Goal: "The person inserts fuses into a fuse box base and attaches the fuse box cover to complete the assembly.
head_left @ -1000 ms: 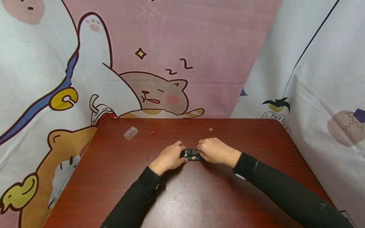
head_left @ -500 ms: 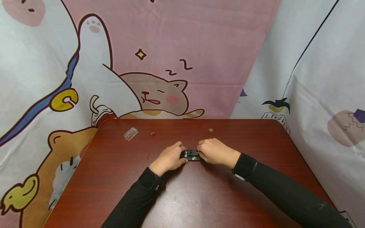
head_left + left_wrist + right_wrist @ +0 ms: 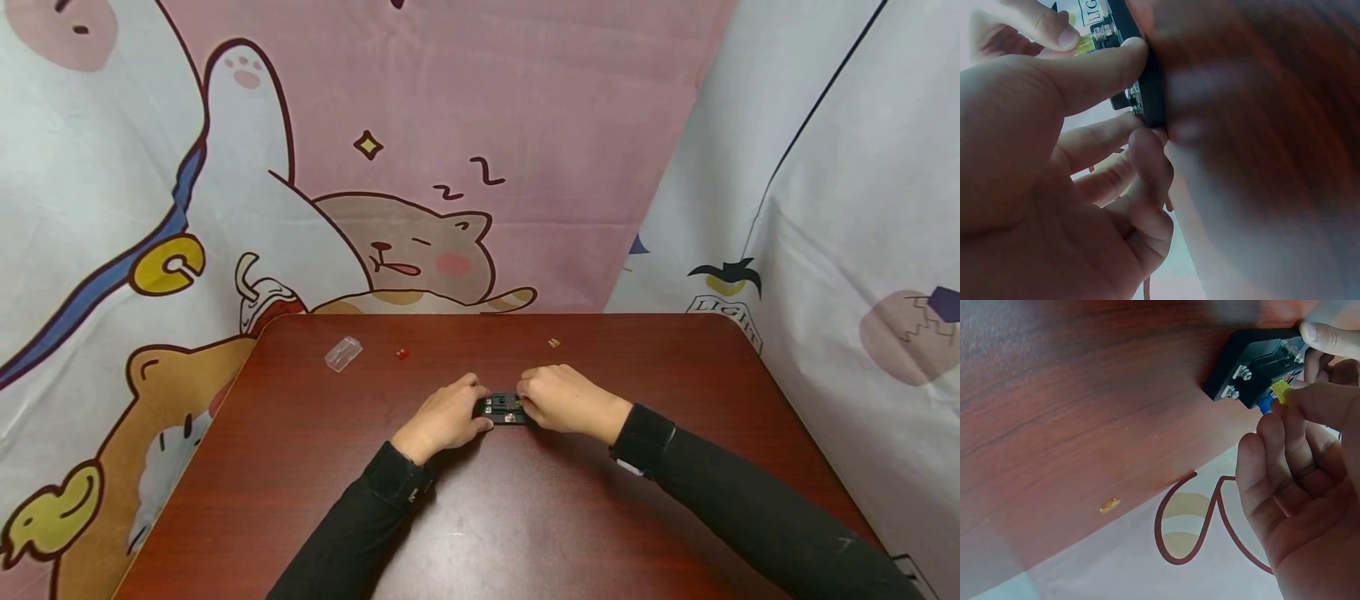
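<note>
A small black fuse block (image 3: 506, 418) with metal screw terminals rests on the table between my two hands. My left hand (image 3: 444, 417) grips its left end, thumb on the near edge and fingers on the far side. At the block's right end is my right hand (image 3: 567, 398), pinching a yellow blade fuse (image 3: 1280, 392) between thumb and forefinger, against the slots. In the right wrist view a blue blade fuse (image 3: 1265, 404) sits just beside the yellow one. Whether the yellow fuse is fully seated is hidden by the fingers.
A clear plastic cover (image 3: 343, 353) lies at the back left of the brown table (image 3: 465, 517). Near it is a small red fuse (image 3: 402, 354). A tan fuse (image 3: 553, 342) lies beyond my right hand. A printed cloth (image 3: 570, 167) hangs behind the table.
</note>
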Available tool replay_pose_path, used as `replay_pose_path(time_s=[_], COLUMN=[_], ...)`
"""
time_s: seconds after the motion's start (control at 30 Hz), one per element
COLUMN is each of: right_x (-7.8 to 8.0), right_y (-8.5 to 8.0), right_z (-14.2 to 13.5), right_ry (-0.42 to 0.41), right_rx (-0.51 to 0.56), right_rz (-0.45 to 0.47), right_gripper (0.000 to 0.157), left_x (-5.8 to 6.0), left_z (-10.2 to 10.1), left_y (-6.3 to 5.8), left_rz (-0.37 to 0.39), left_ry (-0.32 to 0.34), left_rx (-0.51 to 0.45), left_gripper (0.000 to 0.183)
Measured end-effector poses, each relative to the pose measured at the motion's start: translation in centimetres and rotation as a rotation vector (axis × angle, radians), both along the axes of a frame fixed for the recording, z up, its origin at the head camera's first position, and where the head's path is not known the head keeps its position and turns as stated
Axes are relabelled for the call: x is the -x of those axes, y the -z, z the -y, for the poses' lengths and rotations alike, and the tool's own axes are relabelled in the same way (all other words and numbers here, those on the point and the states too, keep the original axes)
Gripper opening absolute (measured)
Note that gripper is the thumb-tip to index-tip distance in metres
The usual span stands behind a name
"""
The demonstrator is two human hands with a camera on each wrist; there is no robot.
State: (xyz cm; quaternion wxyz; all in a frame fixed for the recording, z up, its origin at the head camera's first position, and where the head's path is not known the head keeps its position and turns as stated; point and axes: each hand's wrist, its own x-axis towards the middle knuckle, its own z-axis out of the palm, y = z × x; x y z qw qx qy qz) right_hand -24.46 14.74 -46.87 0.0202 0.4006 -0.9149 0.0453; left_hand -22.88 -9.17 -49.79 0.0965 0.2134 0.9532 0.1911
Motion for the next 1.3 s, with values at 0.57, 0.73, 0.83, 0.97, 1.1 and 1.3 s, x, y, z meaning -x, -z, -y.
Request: replay_pose_path(time_s=[0.57,0.73,0.83,0.97,1.1,1.3], right_x=[0.22,0.21,0.25,0.22,0.03,-0.16], right_y=[0.94,0.52,0.45,0.47,0.50,0.43], right_z=[0.00,0.51,0.64,0.62,0.56,-0.05], right_ry=[-0.011,-0.011,-0.015,-0.010,0.003,0.004], right_rx=[0.037,0.012,-0.004,-0.008,-0.003,0.019], right_rz=[-0.008,0.024,0.032,0.037,0.024,0.030], right_gripper=[0.018,0.018,0.018,0.017,0.017,0.014], left_x=[0.18,0.19,0.11,0.05,0.02,-0.05], left_z=[-0.01,0.11,0.09,0.00,-0.03,-0.05], left_y=[0.05,0.04,-0.02,-0.09,-0.12,-0.12], left_rz=[-0.013,-0.022,-0.020,-0.013,-0.004,0.001], left_ry=[0.008,0.004,0.003,-0.003,-0.007,-0.002], left_rx=[-0.016,-0.012,-0.009,-0.009,-0.013,-0.022], left_gripper=[0.046,0.045,0.045,0.045,0.045,0.046])
